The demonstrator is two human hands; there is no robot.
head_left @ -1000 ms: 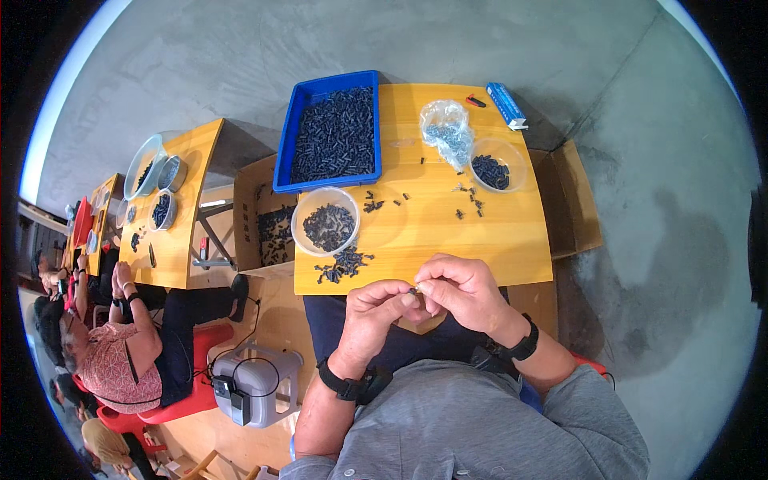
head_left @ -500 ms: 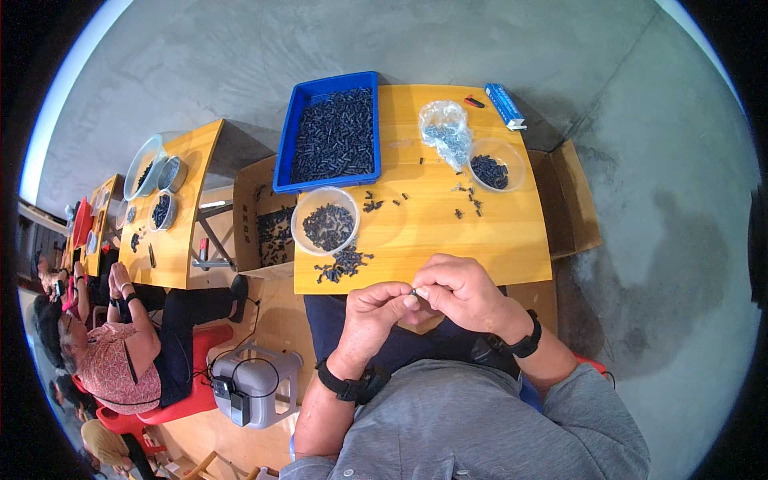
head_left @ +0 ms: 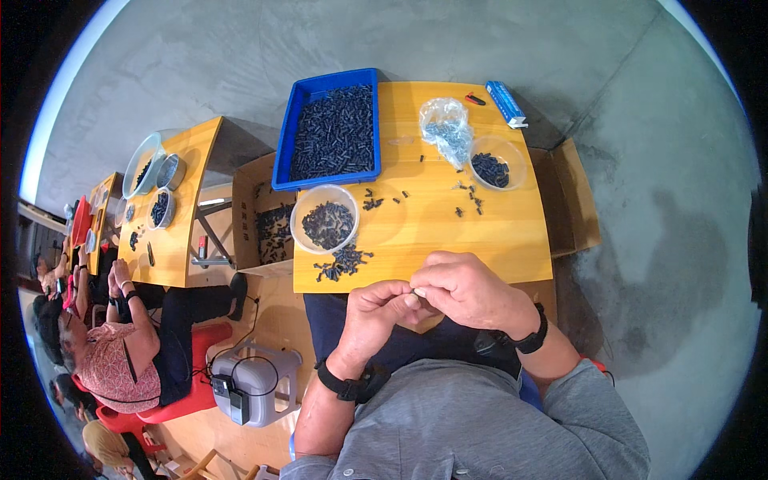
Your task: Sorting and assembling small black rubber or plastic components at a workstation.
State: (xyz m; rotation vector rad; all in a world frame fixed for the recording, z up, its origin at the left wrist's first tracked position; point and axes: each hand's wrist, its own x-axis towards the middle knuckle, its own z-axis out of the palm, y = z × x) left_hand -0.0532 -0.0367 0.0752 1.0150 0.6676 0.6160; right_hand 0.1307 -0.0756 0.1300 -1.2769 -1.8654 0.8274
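Note:
Just past the table's near edge, my left hand (head_left: 374, 314) and my right hand (head_left: 474, 294) meet with thumbs and forefingers pinched together. Between the fingertips is a small dark piece, mostly covered, so its shape cannot be made out. Left of my hands, several small black parts (head_left: 346, 262) lie in a loose pile. Behind the pile, a clear round tub (head_left: 296, 237) holds more black parts. Another clear tub (head_left: 520, 164) with black pieces stands at the right, with a few loose parts (head_left: 478, 202) close by.
A blue tray (head_left: 280, 172) full of black tubular pieces sits at the back left. Farther right are a plastic bag of small metal bits (head_left: 448, 132), a red-black tool (head_left: 475, 99) and a blue box (head_left: 504, 104). Cardboard boxes (head_left: 580, 200) flank the table. Another person (head_left: 120, 360) sits left.
My right hand has turned slightly, its fingertips shifting a little left over the pinched piece. My left hand stays nearly where it was.

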